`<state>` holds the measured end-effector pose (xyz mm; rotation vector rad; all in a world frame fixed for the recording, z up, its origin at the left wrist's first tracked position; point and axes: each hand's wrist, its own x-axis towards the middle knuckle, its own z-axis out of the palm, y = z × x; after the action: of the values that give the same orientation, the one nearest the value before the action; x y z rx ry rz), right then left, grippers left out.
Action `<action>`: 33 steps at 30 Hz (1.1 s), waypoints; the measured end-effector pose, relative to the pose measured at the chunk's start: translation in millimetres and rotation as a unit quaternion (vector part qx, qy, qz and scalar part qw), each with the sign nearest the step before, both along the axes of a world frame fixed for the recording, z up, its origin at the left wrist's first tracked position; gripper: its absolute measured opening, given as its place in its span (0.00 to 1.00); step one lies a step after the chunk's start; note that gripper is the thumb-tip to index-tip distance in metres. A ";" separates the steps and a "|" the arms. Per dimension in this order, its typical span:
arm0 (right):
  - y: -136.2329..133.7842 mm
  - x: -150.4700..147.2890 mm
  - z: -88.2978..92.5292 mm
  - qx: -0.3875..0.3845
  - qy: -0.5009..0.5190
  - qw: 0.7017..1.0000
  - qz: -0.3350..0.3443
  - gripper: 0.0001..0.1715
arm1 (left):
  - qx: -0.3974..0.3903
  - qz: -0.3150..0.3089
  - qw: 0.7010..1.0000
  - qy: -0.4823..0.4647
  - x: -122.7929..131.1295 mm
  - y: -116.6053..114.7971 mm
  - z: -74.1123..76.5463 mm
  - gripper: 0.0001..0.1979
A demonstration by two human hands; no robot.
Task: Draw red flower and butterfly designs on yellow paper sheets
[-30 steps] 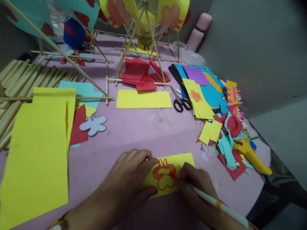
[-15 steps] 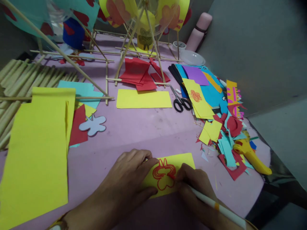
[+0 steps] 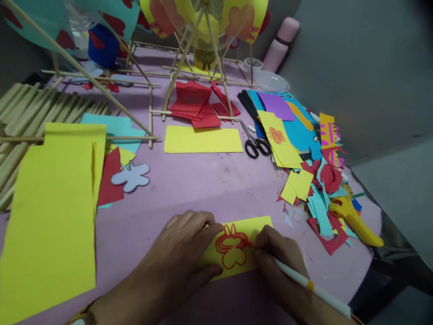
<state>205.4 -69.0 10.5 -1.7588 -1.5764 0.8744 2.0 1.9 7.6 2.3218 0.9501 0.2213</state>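
Observation:
A small yellow paper strip (image 3: 252, 224) lies on the pink table (image 3: 209, 185) near its front edge, with a red butterfly outline (image 3: 232, 249) drawn on it. My left hand (image 3: 184, 253) lies flat on the strip's left part, fingers spread and pressing it down. My right hand (image 3: 279, 255) is closed round a white pen (image 3: 313, 289) with an orange band. The pen's red tip touches the butterfly's right wing.
Black scissors (image 3: 253, 143) lie mid-table beside a yellow sheet (image 3: 202, 140). A pile of coloured scraps (image 3: 321, 198) and a yellow tool (image 3: 355, 219) sit at the right. A big yellow sheet (image 3: 54, 216), bamboo sticks (image 3: 30, 113) and a white flower cut-out (image 3: 131, 176) lie left. A stick frame (image 3: 189, 63) stands behind.
My right hand has shifted slightly to the right and up, moving the pen tip along the butterfly's right wing. My left hand has stayed in place.

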 end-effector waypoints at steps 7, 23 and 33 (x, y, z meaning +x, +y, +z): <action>1.2 0.9 0.5 -0.012 0.009 1.000 0.012 0.07 | -0.004 -0.001 1.000 -0.002 -0.5 0.6 0.6 0.22; 0.7 0.9 0.4 0.002 -0.024 1.000 0.015 0.07 | -0.002 0.000 1.000 0.005 -0.2 0.6 0.4 0.21; 0.0 0.3 -1.9 0.004 -0.003 0.999 0.045 0.08 | -0.013 0.000 1.000 0.001 -0.2 -0.1 0.8 0.21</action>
<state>205.7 -69.0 8.6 -1.6968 -1.6731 0.9044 1.8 1.8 8.4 2.2996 0.9484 0.2052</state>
